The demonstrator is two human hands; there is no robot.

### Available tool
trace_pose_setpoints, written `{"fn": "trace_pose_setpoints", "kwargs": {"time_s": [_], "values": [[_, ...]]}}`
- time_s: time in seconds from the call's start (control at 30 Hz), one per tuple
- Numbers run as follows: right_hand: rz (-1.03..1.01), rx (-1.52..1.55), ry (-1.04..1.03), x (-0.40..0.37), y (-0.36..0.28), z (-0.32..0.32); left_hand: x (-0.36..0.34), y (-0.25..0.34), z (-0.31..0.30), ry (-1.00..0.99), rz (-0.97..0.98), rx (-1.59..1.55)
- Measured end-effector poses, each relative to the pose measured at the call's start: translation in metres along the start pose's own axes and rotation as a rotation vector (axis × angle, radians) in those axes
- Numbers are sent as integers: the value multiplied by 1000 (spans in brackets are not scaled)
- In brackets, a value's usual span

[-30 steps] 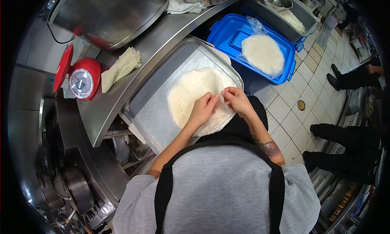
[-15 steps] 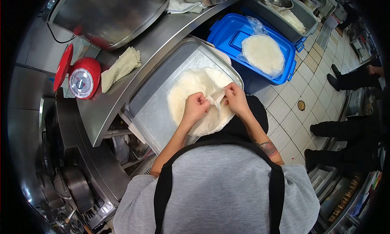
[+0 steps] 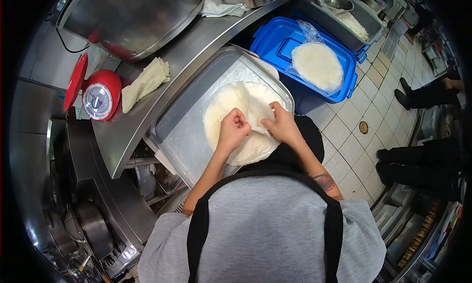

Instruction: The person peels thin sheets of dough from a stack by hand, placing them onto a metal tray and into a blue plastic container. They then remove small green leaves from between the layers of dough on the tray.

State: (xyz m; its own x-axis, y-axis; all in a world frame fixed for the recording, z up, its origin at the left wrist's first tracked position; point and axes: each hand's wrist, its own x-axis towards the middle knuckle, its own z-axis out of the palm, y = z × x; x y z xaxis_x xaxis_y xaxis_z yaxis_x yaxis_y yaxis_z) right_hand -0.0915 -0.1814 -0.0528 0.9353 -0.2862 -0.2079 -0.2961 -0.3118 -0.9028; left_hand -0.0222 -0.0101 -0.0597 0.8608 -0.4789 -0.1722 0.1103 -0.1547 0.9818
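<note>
A stack of thin, round, off-white dough sheets (image 3: 253, 148) lies in a shallow metal tray (image 3: 177, 123) in front of me. The top dough sheet (image 3: 256, 113) is partly lifted and folded between my hands. My left hand (image 3: 234, 129) is closed, pinching the raised part of this sheet with thumb and fingers. At the sheet's right side, my right hand (image 3: 284, 124) has its thumb on the near face and its fingers round the edge; its fingertips are partly hidden. Both hands are above the right part of the tray.
A bagged round stack of pale sheets (image 3: 317, 66) rests on a blue lid (image 3: 280, 34) at right. Behind stands a grey tub (image 3: 371, 25). On the steel counter are a red scale (image 3: 102, 96), a folded cloth (image 3: 146, 84) and a large pot (image 3: 132, 17). People's legs (image 3: 418, 165) show at right.
My right hand has loosened from a tight pinch, its thumb and fingers now farther apart on the sheet. The left hand has moved slightly left. More of the sheet is spread between them.
</note>
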Motion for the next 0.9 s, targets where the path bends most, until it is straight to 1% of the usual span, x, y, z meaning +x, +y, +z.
{"fn": "trace_pose_setpoints", "kwargs": {"time_s": [0.03,0.13,0.17,0.2,0.23,0.27,0.3,0.4,0.47,0.5,0.57,0.6,0.67,0.73,0.77,0.8,0.87,0.9], "values": [[34,55,-38,2,3,-4,1,3,-7,34,1,20],[-97,-57,98,6,8,-21,-1,3,-35,96,15,56],[-111,-69,121,7,11,-26,-1,3,-43,109,23,64],[-126,-82,144,10,13,-30,-6,8,-48,104,-21,71],[-142,-93,166,10,11,-32,-7,0,-54,101,-6,101],[-123,-90,158,9,7,-35,-7,-14,-62,98,8,132],[-177,-96,111,10,7,-34,-8,-16,-64,94,22,164],[-303,-106,-44,9,4,-32,-17,-17,-64,31,-50,232],[-353,-101,-163,1,-10,-23,-23,-6,-55,2,5,380],[-347,-23,-180,-1,-14,-16,-24,-1,-49,-10,35,454],[-267,-24,-211,-8,-26,-10,-21,-7,-40,120,264,556],[-250,32,-197,-9,-28,-6,-18,-8,-37,185,379,608],[-211,144,-164,-11,-30,-3,-13,-9,-33,203,458,587],[-203,199,-189,-10,-26,-3,-11,-5,-29,178,413,451],[-199,226,-200,-10,-23,-4,-11,-2,-27,147,329,327],[-210,187,-154,-9,-20,-5,-12,3,-25,116,245,204],[-233,109,-68,-8,-16,-9,-13,15,-14,167,245,203],[-415,52,27,-8,-20,-9,-14,21,-10,194,243,204]]}}
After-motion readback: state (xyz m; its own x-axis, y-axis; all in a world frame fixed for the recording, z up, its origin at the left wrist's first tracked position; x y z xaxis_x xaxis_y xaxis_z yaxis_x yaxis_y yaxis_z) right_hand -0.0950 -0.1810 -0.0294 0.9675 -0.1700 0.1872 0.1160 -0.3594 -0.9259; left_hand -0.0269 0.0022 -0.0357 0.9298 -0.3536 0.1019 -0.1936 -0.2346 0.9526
